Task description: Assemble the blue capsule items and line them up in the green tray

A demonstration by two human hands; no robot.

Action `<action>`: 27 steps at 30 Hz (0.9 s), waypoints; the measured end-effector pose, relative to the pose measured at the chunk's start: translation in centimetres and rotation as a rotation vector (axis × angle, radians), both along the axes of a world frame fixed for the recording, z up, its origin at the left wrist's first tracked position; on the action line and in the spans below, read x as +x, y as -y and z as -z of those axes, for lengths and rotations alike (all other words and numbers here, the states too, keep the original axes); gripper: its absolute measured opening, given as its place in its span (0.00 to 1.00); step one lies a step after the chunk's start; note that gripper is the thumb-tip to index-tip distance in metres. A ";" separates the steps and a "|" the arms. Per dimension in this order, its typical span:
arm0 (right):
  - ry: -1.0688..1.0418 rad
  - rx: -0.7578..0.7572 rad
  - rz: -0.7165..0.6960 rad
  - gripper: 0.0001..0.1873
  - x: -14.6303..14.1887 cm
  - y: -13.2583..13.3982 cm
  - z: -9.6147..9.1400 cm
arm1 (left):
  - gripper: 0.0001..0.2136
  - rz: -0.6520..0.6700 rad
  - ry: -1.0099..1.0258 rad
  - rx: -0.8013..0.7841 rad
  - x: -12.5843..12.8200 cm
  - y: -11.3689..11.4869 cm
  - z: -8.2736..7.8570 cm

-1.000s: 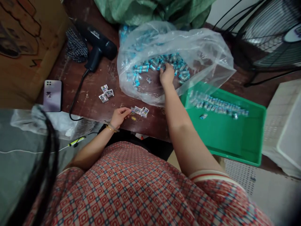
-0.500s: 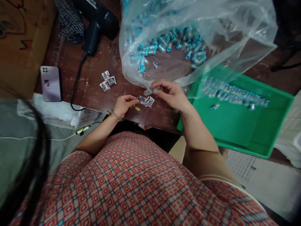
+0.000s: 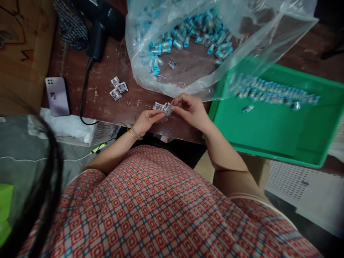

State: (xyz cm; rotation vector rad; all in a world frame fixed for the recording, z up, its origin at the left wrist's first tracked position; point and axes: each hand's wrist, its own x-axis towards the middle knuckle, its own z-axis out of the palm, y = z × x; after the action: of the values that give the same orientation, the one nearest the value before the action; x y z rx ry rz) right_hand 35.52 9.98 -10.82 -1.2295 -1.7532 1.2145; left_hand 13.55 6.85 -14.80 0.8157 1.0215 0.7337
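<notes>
My right hand (image 3: pixel 192 111) pinches a small clear plastic vial (image 3: pixel 168 110) near the table's front edge. From the left, my left hand (image 3: pixel 147 121) comes up to the vial with thumb and forefinger pressed together; what lies between those fingertips is too small to make out. Small printed packets (image 3: pixel 158 105) lie on the table just beyond the fingertips, partly covered by the vial. Further left, a group of 3 similar packets (image 3: pixel 115 94) rests on the brown table (image 3: pixel 129 111).
A clear plastic bag (image 3: pixel 145 84) of blue-ended vials (image 3: pixel 177 44) lies open beyond my hands. To the right, a green tray (image 3: pixel 268 138) holds rows of filled vials (image 3: pixel 271 96). A black heat gun (image 3: pixel 97 39), a phone (image 3: pixel 57 96) and a cardboard box (image 3: pixel 24 53) stand left.
My right hand has brought the vial down and left from the bag's edge, to my left fingertips over the packets. The whole view has shifted slightly.
</notes>
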 end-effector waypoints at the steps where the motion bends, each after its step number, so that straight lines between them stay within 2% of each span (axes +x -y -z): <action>1: -0.005 0.007 0.029 0.18 -0.1 0.5 0.4 | 0.25 0.025 0.034 -0.041 0.1 0.2 0.1; 5: -0.031 -0.001 0.079 0.14 -0.1 2.8 1.6 | 0.25 0.082 0.163 -0.188 0.2 0.9 0.4; 8: -0.023 0.036 0.125 0.10 0.0 3.9 2.0 | 0.25 0.098 0.185 -0.232 0.5 1.2 0.6; 13: -0.062 0.026 0.090 0.09 0.5 3.9 2.1 | 0.25 0.062 0.073 -0.104 1.0 1.5 0.6; 16: -0.092 -0.002 0.064 0.09 0.6 3.6 2.0 | 0.24 0.089 0.061 -0.061 0.9 1.4 0.3; 21: -0.199 -0.074 0.140 0.10 -0.2 4.3 2.4 | 0.22 0.090 -0.065 0.046 0.4 1.1 0.4; 25: -0.142 0.000 0.170 0.06 -1.1 5.1 2.6 | 0.23 0.103 -0.036 -0.009 0.4 1.5 1.0; 27: -0.154 -0.015 0.190 0.05 -1.2 5.3 2.9 | 0.25 0.121 0.010 -0.051 0.5 1.8 1.1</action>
State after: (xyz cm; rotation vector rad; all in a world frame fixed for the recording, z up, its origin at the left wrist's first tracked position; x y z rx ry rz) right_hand 34.29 4.69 -13.71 -1.2457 -1.4840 1.1792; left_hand 14.08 5.10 -15.93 0.8214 0.9700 0.6053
